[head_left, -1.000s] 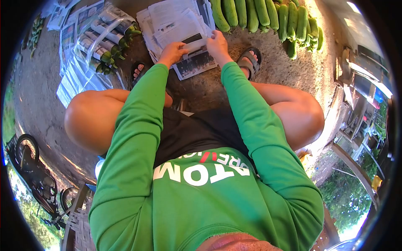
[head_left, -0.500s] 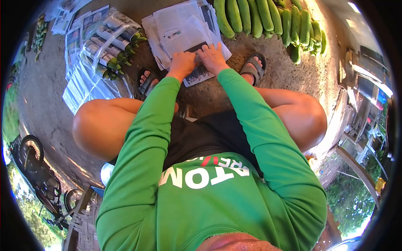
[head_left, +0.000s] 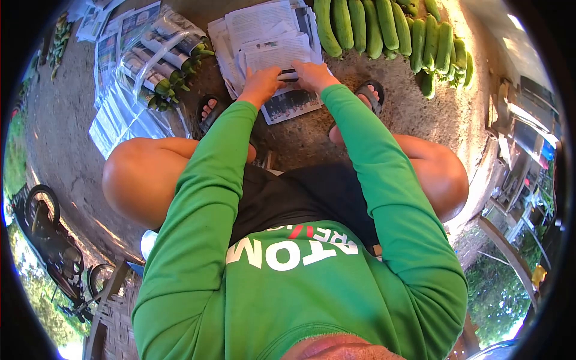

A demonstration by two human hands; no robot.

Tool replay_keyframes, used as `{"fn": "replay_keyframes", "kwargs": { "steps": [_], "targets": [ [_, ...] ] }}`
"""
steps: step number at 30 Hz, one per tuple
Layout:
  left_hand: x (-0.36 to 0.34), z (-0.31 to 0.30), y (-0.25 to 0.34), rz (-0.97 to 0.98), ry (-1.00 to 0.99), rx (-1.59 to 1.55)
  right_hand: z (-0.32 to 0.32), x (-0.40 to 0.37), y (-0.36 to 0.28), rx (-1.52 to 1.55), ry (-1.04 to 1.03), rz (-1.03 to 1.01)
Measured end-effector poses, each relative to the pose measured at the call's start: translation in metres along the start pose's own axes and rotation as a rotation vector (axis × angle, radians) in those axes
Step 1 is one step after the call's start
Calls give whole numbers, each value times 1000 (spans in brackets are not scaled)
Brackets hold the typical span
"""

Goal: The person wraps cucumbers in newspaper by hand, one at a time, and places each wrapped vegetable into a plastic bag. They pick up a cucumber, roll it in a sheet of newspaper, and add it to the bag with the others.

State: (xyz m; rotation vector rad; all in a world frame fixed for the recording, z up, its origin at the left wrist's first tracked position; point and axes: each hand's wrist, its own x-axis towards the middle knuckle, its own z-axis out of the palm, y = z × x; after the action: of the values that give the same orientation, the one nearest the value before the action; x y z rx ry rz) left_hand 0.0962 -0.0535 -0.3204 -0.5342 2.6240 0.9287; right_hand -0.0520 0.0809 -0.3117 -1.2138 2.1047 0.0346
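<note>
A stack of newspaper sheets (head_left: 264, 27) lies on the ground in front of me. My left hand (head_left: 262, 85) is at the near part of the stack, its fingers curled on a newspaper sheet (head_left: 293, 105) with a dark photo on its near end. On the same sheet, my right hand (head_left: 314, 77) grips from the other side, fingers bent toward the left hand. Between the hands a dark and white folded edge of the paper shows. Fingertips of both hands are partly hidden by the paper.
Several long green vegetables (head_left: 372, 27) lie in rows at the upper right. At the left, newspaper-wrapped ones (head_left: 159, 54) rest by clear plastic (head_left: 123, 123). My sandalled feet (head_left: 209, 111) flank the stack. A motorcycle (head_left: 51, 246) stands far left.
My hands have moved slightly farther apart, the right one shifting right. A folded paper edge now shows between them, and more of the photo on the sheet is visible.
</note>
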Motion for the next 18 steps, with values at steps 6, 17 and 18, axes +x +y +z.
{"fn": "replay_keyframes", "kwargs": {
  "steps": [6, 17, 18],
  "targets": [
    [5, 14, -6, 106, 138, 214, 24, -16, -11, -148, 405, -193],
    [-4, 5, -2, 182, -76, 54, -39, -12, -18, 221, -303, -115],
    [-5, -5, 2, 153, -153, -132, -54, -6, -18, 152, -381, -99]
  ]
}}
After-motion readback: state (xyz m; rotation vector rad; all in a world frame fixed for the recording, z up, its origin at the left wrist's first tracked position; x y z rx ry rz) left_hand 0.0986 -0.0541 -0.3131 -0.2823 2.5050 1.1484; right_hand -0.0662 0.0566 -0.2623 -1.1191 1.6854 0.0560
